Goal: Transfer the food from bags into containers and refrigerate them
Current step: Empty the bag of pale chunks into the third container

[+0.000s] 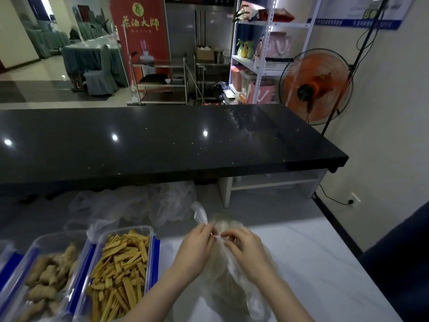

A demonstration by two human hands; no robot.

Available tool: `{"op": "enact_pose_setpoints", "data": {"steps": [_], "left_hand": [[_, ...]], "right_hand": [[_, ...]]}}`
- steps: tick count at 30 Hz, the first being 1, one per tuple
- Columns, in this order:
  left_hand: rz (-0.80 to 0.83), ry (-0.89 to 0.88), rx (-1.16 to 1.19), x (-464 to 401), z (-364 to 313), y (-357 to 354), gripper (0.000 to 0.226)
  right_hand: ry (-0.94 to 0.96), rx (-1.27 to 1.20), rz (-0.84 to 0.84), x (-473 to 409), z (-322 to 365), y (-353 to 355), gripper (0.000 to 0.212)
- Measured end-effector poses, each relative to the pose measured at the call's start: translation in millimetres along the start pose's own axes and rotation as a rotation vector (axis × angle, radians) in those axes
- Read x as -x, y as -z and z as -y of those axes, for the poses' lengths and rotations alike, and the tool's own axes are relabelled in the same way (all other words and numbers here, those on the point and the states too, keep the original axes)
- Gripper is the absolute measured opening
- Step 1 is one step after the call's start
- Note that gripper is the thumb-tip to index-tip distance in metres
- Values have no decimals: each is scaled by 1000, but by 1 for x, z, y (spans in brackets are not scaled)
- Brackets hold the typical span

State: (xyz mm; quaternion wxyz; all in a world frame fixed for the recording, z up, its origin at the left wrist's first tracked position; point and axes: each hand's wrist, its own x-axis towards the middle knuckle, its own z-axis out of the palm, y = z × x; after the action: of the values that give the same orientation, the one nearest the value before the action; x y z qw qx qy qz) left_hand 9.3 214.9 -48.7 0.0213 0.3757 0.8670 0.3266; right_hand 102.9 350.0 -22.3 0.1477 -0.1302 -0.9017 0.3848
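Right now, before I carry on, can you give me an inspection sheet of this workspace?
Surface: pale marbled worktop, bare on its right side.
Job's things: clear plastic bag of pale food, knotted top being worked; container of yellow strips, lid off; container of brown fried pieces, lid off.
Clutter: empty clear bags crumpled behind the containers.
Hands: left hand and right hand both pinch the bag's knot.
Cables: black cord running to a wall socket on the right.
Surroundings: black counter ahead, orange fan, white shelving, steel refrigerator beyond.
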Motion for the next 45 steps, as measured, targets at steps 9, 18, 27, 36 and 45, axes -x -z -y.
{"op": "enact_pose_setpoints", "data": {"steps": [9, 18, 27, 36, 45], "left_hand": [[-265, 155, 104, -5, 23, 71, 17], [-59, 93, 193, 10, 10, 85, 39], [-144, 43, 250, 16, -7, 87, 6], [-334, 272, 315, 18, 7, 111, 14], [-260, 70, 227, 10, -13, 109, 19]], "right_hand": [[-11, -3, -165, -9, 22, 29, 17], [-72, -129, -252, -6, 51, 17, 18], [149, 122, -96, 1, 72, -6, 29], [-79, -36, -414, 7, 57, 27, 13], [-61, -12, -337, 7, 84, 23, 16]]}}
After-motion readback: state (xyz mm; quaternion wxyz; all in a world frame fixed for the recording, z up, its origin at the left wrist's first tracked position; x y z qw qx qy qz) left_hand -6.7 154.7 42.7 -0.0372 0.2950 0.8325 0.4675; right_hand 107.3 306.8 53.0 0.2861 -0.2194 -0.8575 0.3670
